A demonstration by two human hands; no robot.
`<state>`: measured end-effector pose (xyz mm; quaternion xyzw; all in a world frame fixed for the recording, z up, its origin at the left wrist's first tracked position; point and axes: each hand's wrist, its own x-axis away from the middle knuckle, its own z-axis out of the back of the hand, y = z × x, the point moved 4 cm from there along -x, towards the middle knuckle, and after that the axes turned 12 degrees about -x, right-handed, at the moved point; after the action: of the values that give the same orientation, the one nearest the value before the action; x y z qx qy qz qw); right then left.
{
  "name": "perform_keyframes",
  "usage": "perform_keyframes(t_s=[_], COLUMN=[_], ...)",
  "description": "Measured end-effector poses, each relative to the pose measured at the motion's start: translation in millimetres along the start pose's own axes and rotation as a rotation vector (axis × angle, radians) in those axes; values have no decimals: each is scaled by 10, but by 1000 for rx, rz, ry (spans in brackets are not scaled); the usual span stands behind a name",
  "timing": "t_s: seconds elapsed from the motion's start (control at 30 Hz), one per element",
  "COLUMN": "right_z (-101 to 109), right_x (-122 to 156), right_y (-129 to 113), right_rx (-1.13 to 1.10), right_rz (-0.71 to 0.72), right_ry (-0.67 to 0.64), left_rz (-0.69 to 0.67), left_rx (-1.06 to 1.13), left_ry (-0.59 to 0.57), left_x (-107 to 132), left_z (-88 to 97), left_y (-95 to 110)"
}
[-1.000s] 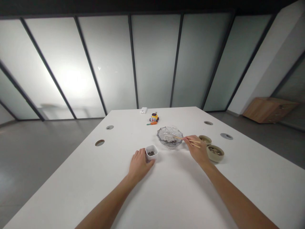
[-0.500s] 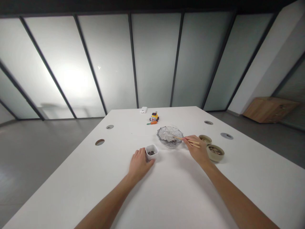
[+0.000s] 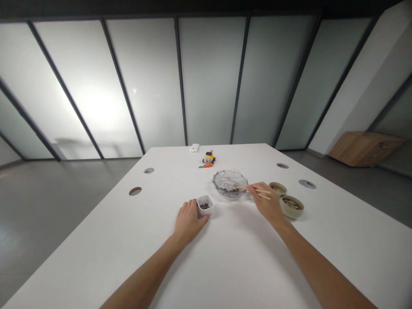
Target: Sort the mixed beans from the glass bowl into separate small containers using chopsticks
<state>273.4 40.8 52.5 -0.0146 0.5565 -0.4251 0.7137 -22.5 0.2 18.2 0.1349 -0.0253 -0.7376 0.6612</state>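
My left hand (image 3: 189, 221) is curved round the near left side of a small square white dish (image 3: 210, 210), with thumb and fingers against it. Small dark pieces (image 3: 204, 206) lie in that dish. Wooden chopsticks (image 3: 262, 193) are gripped in my right hand (image 3: 266, 201). Their tips reach over the rim into a faceted clear glass bowl (image 3: 219, 185), where more dark pieces (image 3: 230, 190) lie at the bottom. Whether the tips pinch a piece is too small to tell. Two beige bowls stand beside my right hand, the nearer bowl (image 3: 292, 212) holding pale, slender pieces.
The farther beige bowl (image 3: 279, 189) is partly behind my right hand. Beyond the glass bowl are a carrot-shaped item (image 3: 207, 165), a yellow toy vehicle (image 3: 209, 157) and a white box-like object (image 3: 194, 148). The white table (image 3: 154, 206) has round holes near both sides.
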Motion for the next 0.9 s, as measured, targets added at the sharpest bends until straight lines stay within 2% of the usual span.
perform_keyframes(t_s=[0.9], right_z=[-18], right_x=[16], right_y=[-5], right_rx=[-79], right_rz=[-18], right_ry=[-18], left_rz=[-8], left_rx=[-3], left_ry=[-5], left_x=[8], left_z=[24], left_y=[7])
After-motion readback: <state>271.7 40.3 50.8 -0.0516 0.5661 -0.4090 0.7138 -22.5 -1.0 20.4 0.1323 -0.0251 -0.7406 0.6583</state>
